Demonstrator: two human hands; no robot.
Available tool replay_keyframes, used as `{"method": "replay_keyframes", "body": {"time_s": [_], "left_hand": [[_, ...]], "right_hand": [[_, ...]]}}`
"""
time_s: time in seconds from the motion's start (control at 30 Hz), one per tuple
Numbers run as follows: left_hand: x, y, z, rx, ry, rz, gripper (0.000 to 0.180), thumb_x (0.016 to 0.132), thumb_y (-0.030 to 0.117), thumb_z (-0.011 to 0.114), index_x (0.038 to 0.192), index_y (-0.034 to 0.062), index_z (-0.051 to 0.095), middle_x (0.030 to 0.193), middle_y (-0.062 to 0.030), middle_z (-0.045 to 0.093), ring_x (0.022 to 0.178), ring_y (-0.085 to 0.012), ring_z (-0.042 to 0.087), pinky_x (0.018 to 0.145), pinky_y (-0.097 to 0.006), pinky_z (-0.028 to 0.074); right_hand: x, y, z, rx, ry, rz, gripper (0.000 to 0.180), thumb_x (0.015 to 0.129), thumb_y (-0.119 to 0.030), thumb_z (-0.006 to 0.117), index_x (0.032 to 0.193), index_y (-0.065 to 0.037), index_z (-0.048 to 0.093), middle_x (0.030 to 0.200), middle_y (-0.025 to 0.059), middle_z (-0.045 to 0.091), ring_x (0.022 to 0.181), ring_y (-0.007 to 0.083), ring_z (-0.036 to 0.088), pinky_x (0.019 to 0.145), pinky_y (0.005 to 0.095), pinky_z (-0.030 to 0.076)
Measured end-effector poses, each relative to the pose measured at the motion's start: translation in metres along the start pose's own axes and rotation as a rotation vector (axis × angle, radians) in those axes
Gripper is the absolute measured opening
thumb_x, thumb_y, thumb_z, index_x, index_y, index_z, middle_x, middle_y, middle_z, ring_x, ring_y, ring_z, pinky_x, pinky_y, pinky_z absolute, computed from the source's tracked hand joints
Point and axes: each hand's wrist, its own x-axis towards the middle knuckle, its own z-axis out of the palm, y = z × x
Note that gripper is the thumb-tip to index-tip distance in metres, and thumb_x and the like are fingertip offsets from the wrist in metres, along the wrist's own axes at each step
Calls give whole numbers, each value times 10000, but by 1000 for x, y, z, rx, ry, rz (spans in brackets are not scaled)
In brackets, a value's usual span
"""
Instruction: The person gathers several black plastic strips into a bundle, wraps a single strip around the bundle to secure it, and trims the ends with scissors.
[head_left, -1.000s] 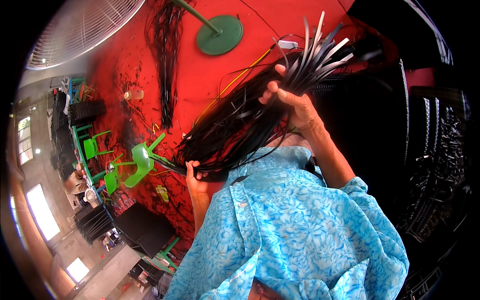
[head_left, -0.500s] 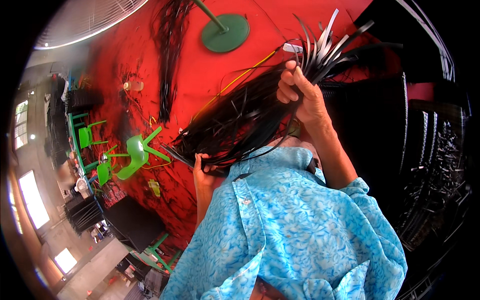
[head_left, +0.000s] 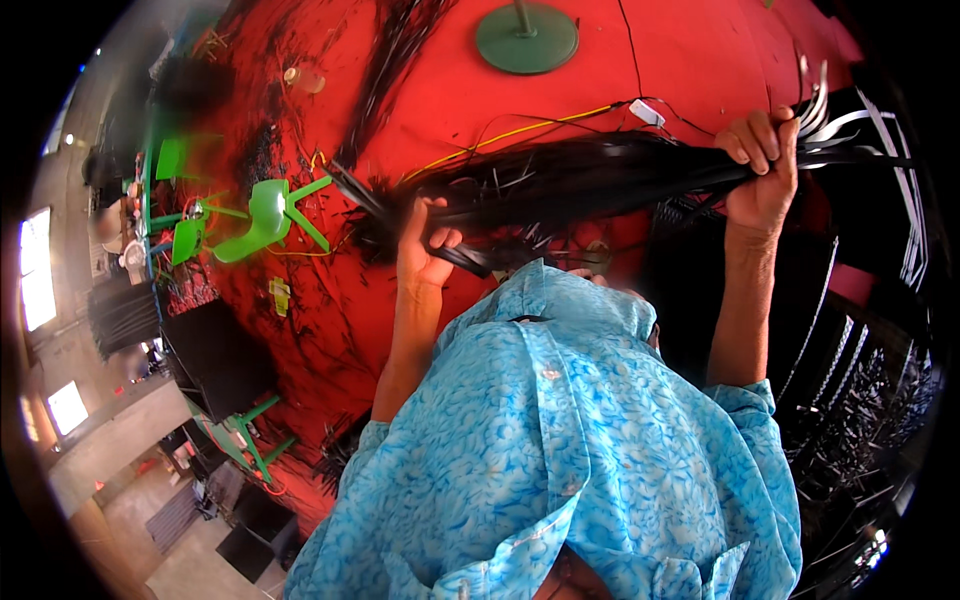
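A long bundle of thin black strips [head_left: 590, 180] stretches almost level in front of me. My left hand [head_left: 425, 245] grips it near its left end. My right hand [head_left: 762, 165] grips it near the right end, where the strip tips fan out, some showing pale grey. Below the bundle my light blue patterned shirt [head_left: 560, 450] fills the lower middle of the view.
A red floor [head_left: 420, 90] lies under everything, strewn with black strips and a yellow cable [head_left: 520, 130]. A green round stand base [head_left: 527, 38] is at the top. Green plastic chairs [head_left: 265, 215] stand at left. Racks of black strips [head_left: 860, 400] hang at right.
The bundle has swung from a steep slant to nearly level. My right hand has moved right along it and my left hand has risen; the view has closed in.
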Motion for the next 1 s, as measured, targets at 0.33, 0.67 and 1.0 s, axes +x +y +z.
{"method": "replay_keyframes", "body": {"time_s": [0.33, 0.67, 1.0], "left_hand": [[-48, 84, 63, 166, -98, 341, 136, 837, 233, 529, 921, 128, 553, 829, 23, 593, 452, -42, 315, 466, -215, 309], [-148, 108, 36, 143, -43, 580, 154, 864, 220, 486, 978, 117, 469, 866, -39, 577, 364, -26, 310, 400, -198, 294], [-170, 156, -89, -135, 307, 617, 158, 797, 218, 584, 894, 100, 543, 720, -55, 596, 375, -58, 342, 379, -221, 276]], "right_hand": [[65, 14, 81, 119, -234, 209, 108, 870, -125, 443, 831, -35, 489, 574, -57, 321, 485, 48, 284, 521, 201, 277], [61, 85, 110, 201, -198, 366, 107, 875, -123, 436, 846, -27, 471, 545, -26, 327, 422, 70, 287, 468, 226, 295], [62, 264, 156, -10, -288, 543, 115, 893, -155, 416, 903, -56, 473, 558, -36, 288, 437, 61, 255, 452, 212, 269]]}}
